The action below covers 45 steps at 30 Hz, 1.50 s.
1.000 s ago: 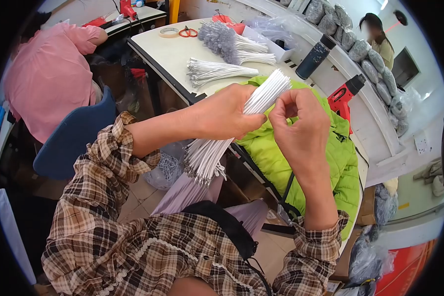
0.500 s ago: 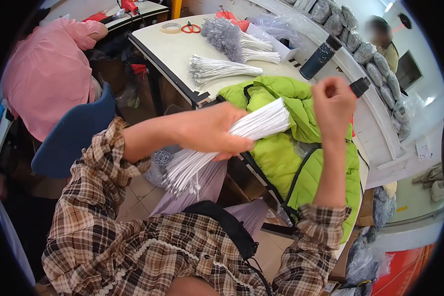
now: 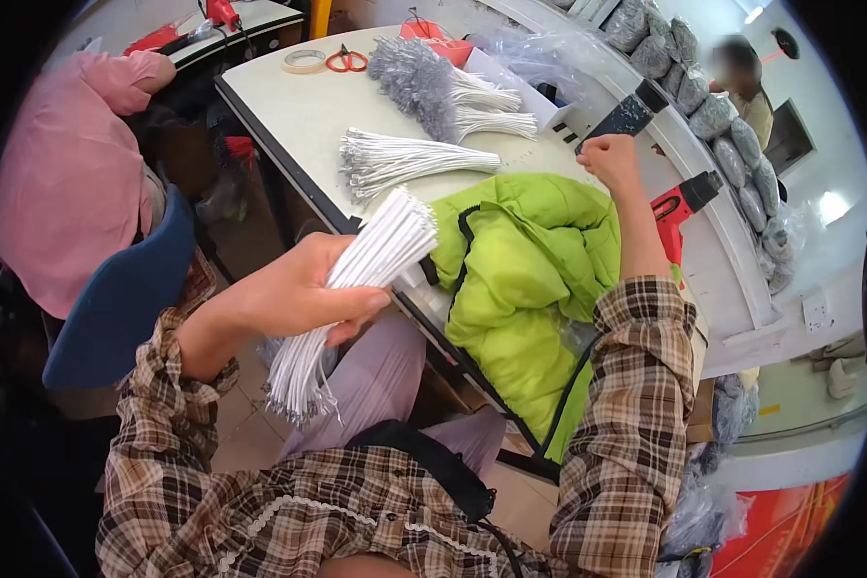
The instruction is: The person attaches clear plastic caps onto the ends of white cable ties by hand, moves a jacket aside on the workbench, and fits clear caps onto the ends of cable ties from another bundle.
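Observation:
A thick bundle of thin white strands (image 3: 380, 241) is gripped in my left hand (image 3: 303, 289), tilted, its frayed lower ends hanging over my lap. My right hand (image 3: 612, 159) is raised over the table near the dark bottle (image 3: 631, 111), fingers curled together; whatever it may hold is too small to make out. Below it lies a bright green jacket (image 3: 520, 279) on the table. Another white bundle (image 3: 419, 159) rests behind the jacket, beside bundles with grey fluffy ends (image 3: 414, 82).
Red scissors (image 3: 347, 60), a tape roll (image 3: 304, 62) and a white box (image 3: 520, 82) sit on the table (image 3: 270, 106). A red heat gun (image 3: 679, 207) stands at right. A person in pink (image 3: 67, 183) sits at left by a blue chair (image 3: 120, 299); another person is far right.
My left hand has moved left and down with the bundle, away from my right hand. My right hand has left the bundle and moved up toward the bottle. The view has shifted slightly.

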### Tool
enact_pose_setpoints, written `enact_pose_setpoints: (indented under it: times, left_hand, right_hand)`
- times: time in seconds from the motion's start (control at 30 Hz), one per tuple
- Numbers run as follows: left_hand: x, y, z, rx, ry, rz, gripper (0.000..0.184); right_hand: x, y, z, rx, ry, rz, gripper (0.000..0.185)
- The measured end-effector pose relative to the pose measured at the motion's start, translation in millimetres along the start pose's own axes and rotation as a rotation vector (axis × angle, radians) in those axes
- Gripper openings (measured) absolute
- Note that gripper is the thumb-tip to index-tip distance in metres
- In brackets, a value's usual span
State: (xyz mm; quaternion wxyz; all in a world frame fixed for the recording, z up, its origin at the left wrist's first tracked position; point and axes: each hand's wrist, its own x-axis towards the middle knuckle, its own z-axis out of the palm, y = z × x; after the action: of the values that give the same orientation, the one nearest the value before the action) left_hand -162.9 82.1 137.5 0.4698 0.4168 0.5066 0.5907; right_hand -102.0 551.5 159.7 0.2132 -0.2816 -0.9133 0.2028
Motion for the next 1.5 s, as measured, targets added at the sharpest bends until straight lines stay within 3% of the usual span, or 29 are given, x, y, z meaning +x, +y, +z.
enact_pose_setpoints:
  times: [0.2, 0.4, 0.53, 0.6, 0.63, 0.7, 0.87, 1.13, 1.23, 1.37, 1.5]
  left_hand:
    - [12, 2, -18, -0.053, 0.143, -0.057, 0.006]
    - [32, 3, -20, -0.121, 0.174, -0.027, 0.006]
    - [36, 4, -25, -0.173, 0.163, -0.041, 0.01]
    - [40, 3, -27, -0.178, 0.169, -0.04, 0.01]
    - [43, 4, -29, -0.176, 0.171, -0.032, 0.01]
    - [48, 6, -33, -0.168, 0.176, -0.017, 0.01]
    - [56, 9, -36, -0.176, 0.2, -0.031, 0.01]
    - [79, 14, -42, -0.083, 0.242, -0.108, 0.012]
    - [102, 18, -41, -0.001, 0.224, -0.176, 0.013]
    - [149, 18, -34, 0.128, 0.161, -0.275, 0.013]
    - [196, 6, -21, 0.385, 0.169, -0.349, 0.013]
  right_hand:
    - [-5, -19, 13, -0.134, -0.015, -0.178, 0.019]
    - [-6, -50, 9, 0.01, -0.061, -0.02, 0.02]
    - [-9, -70, 6, 0.025, -0.268, -0.018, 0.024]
    - [-16, -93, 13, -0.092, -0.512, -0.2, 0.025]
    - [-23, -109, 20, -0.089, -0.517, -0.199, 0.025]
    - [-35, -135, 35, -0.338, -0.749, -0.245, 0.026]
    - [-32, -122, 75, -0.218, -0.622, -0.349, 0.031]
    - [-102, -148, 22, -0.253, -0.787, -0.335, 0.045]
    - [-112, -133, 3, -0.226, -0.872, -0.34, 0.04]
    - [-128, -121, -10, -0.183, -0.871, -0.622, 0.031]
    - [-142, -119, -12, -0.128, -0.854, -0.698, 0.025]
